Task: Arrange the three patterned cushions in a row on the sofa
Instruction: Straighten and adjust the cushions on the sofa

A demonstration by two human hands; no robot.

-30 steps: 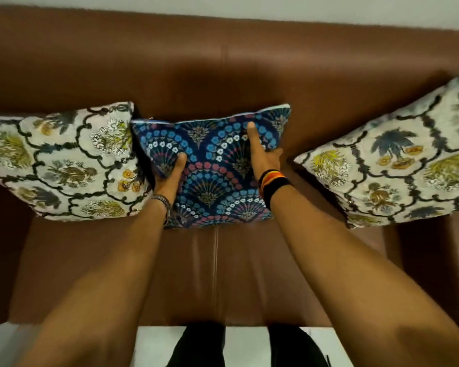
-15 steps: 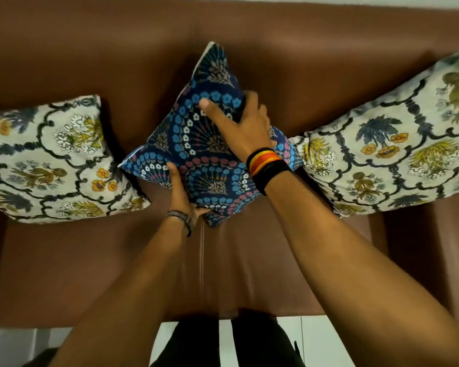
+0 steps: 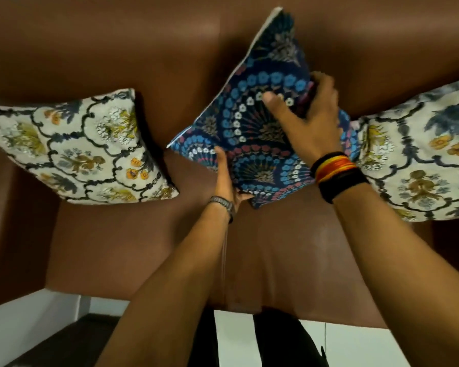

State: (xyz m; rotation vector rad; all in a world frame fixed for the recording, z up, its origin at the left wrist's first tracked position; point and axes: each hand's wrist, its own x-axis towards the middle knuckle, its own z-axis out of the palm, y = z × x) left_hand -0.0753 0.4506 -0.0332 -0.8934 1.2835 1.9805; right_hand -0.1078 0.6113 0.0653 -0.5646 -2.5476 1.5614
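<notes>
Brown sofa (image 3: pixel 117 234) filling the view, backrest along the top. Cream floral cushion (image 3: pixel 80 149) leaning at the left end, well apart from the centre; a second cream cushion (image 3: pixel 419 160) at the right end. Between them, blue fan-patterned cushion (image 3: pixel 252 123) standing on one corner in a diamond, touching the right-hand neighbour. Right hand (image 3: pixel 313 123) splayed across its face, fingers wrapped over the right edge. Left hand (image 3: pixel 227 178) cupping the lower left edge, fingers closed on the fabric. Risk: balanced on a point, likely to topple or flop sideways if released, spoiling the row.
</notes>
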